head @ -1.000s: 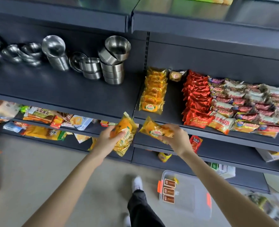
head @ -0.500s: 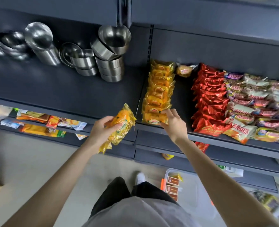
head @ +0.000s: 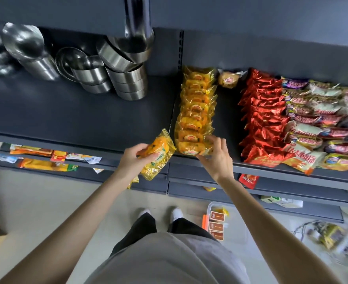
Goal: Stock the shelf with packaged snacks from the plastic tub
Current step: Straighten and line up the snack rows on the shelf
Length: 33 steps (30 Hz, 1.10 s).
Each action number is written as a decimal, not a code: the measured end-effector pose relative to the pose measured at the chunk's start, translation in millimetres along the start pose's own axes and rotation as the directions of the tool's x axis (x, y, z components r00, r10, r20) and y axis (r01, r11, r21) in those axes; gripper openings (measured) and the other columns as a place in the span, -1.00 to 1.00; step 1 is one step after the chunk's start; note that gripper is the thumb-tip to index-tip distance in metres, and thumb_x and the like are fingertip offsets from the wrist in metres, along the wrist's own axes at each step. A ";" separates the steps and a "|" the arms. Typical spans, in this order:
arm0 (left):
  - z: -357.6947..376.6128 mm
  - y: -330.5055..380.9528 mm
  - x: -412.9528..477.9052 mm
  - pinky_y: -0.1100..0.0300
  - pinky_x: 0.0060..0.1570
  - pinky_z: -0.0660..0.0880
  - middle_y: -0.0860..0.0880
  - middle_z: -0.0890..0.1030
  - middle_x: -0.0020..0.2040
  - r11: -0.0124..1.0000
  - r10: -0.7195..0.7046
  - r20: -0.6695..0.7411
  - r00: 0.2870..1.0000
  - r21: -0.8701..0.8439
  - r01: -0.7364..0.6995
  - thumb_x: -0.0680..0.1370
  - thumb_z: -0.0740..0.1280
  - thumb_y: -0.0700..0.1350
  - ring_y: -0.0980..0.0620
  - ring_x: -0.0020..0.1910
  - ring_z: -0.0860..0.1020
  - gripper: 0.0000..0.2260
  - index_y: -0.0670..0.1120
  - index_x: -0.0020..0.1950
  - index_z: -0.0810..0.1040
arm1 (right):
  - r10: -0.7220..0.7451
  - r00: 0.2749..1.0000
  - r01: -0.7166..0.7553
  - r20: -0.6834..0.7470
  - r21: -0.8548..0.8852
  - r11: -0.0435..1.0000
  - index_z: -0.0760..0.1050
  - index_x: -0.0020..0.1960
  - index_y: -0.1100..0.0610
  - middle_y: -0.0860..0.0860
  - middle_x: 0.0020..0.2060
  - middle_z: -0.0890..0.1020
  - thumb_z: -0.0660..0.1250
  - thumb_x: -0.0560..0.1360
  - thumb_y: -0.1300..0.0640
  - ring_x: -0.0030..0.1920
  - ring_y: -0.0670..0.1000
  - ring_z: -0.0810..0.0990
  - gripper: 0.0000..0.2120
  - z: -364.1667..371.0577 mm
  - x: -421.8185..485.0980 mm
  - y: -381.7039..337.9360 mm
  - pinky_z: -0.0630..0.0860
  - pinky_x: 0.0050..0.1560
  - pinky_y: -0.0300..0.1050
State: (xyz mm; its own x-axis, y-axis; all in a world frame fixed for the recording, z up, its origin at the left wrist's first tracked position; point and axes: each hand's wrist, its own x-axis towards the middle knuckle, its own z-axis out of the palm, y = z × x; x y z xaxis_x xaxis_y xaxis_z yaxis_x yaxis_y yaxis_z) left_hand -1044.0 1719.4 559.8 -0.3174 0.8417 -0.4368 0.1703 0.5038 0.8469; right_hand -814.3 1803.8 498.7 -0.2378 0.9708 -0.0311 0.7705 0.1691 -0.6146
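One row of yellow-orange cellophane cake packets point(head: 195, 111) stands on the dark grey metal shelf point(head: 87, 119), roughly ten, though overlap makes the count unsure. One loose yellow-orange packet point(head: 158, 154) is off the shelf. One paler round cake packet point(head: 229, 79) lies behind the row. One row of red foil packets point(head: 263, 119) stands alongside. Three small orange-brown boxes point(head: 216, 226) lie in one clear plastic tub point(head: 237, 228). There are two hands, the left hand point(head: 132, 158) and the right hand point(head: 217, 158), and two white shoes point(head: 176, 212).
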 end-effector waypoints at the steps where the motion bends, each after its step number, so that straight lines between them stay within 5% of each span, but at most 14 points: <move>1: 0.3 -0.1 0.0 0.22 -0.17 0.53 -0.06 0.64 0.01 1.000 -0.001 0.005 1.000 -0.003 0.001 0.48 0.45 -0.12 0.02 -0.01 0.61 -0.73 -0.13 0.15 0.58 | -0.004 1.000 0.004 -0.001 0.004 1.000 0.29 0.36 0.06 0.04 0.22 0.39 0.47 0.41 0.07 0.01 0.09 0.57 -0.40 0.5 -0.4 1.3 0.50 -0.19 -0.04; 21: -0.4 11.0 2.3 0.19 -0.16 0.53 0.05 0.61 -0.03 0.999 0.037 -0.042 0.998 -0.007 -0.038 0.50 0.42 -0.09 0.08 -0.02 0.59 -0.82 -0.01 0.08 0.55 | -0.108 0.992 0.112 -0.060 0.070 0.991 0.33 0.36 0.10 0.07 0.22 0.41 0.53 0.34 -0.02 0.12 0.03 0.49 -0.31 -22.4 -5.0 14.0 0.54 -0.13 -0.11; 27: -16.1 11.4 2.0 0.09 -0.06 0.56 -0.02 0.62 0.03 0.999 0.011 -0.085 0.996 -0.046 -0.015 0.50 0.42 -0.06 0.01 0.04 0.59 -0.79 -0.01 0.12 0.54 | -0.214 0.972 0.214 -0.100 -0.019 0.977 0.38 0.33 0.16 0.12 0.21 0.45 0.55 0.31 -0.03 0.21 0.09 0.42 -0.31 -32.4 -11.0 16.7 0.47 0.14 -0.07; 33: -9.5 22.4 -5.9 0.21 -0.17 0.52 0.03 0.63 -0.02 0.994 0.067 -0.069 0.995 -0.079 -0.073 0.51 0.41 -0.10 0.08 -0.02 0.60 -0.87 0.04 0.03 0.55 | -0.337 0.936 0.325 -0.105 -0.115 0.939 0.40 0.27 0.16 0.11 0.18 0.49 0.54 0.31 -0.05 0.13 0.11 0.45 -0.36 -32.7 -13.4 10.5 0.47 0.08 -0.02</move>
State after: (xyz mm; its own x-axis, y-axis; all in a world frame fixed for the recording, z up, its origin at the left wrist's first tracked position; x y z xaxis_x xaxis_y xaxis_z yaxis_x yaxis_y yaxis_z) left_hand -1047.1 1723.9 584.2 -0.3689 0.8583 -0.3568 0.1190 0.4244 0.8976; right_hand -783.7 1798.1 518.5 -0.4204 0.8691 0.2606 0.7141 0.4941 -0.4960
